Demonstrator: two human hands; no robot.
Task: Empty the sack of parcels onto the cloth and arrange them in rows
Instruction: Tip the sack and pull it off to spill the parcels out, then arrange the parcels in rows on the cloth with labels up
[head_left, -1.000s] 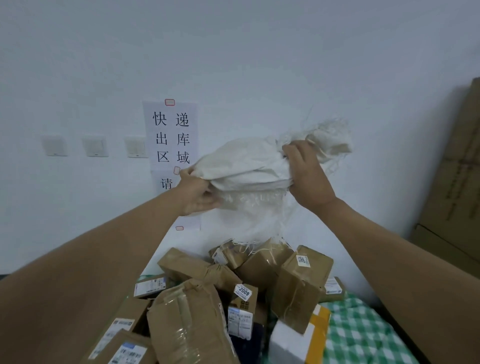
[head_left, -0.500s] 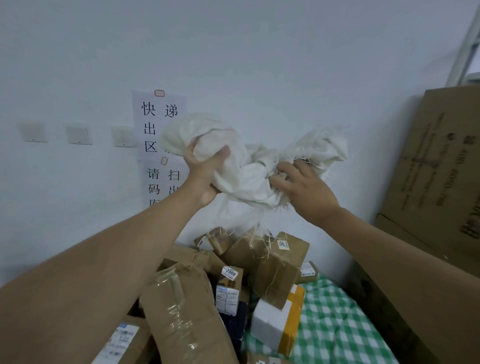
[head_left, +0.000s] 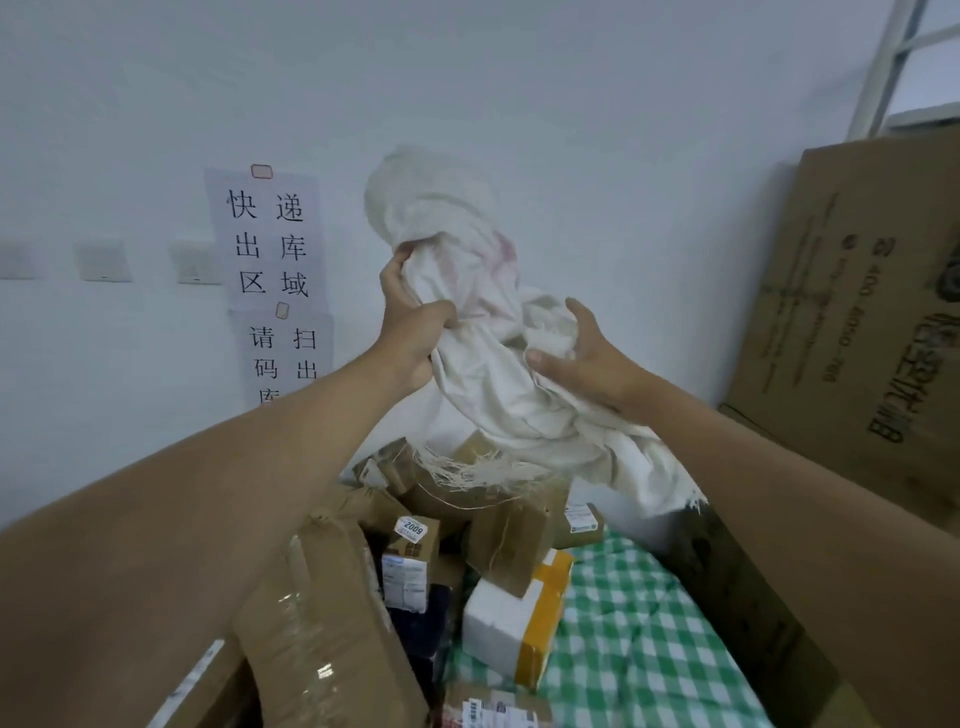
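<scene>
A crumpled white woven sack (head_left: 467, 291) hangs in the air in front of the wall, its frayed mouth trailing threads over the pile. My left hand (head_left: 413, 332) grips a bunch of the sack at its middle. My right hand (head_left: 582, 358) holds the sack from the right, thumb pressed into the fabric. Below lies a heap of parcels (head_left: 452, 519): brown cardboard boxes, one labelled 2009 (head_left: 413, 540), a large taped brown parcel (head_left: 317, 623) and a white and yellow box (head_left: 514, 618). They rest on a green and white checked cloth (head_left: 639, 634).
Large flattened cardboard cartons (head_left: 852, 322) lean against the wall at the right. Printed paper signs (head_left: 270, 249) and wall switches (head_left: 104, 260) are on the white wall behind. A white metal frame (head_left: 883, 67) shows at the top right.
Both hands have bunched the sack up tighter and turned it more upright. My left hand has shifted lower on it, and the view has swung right.
</scene>
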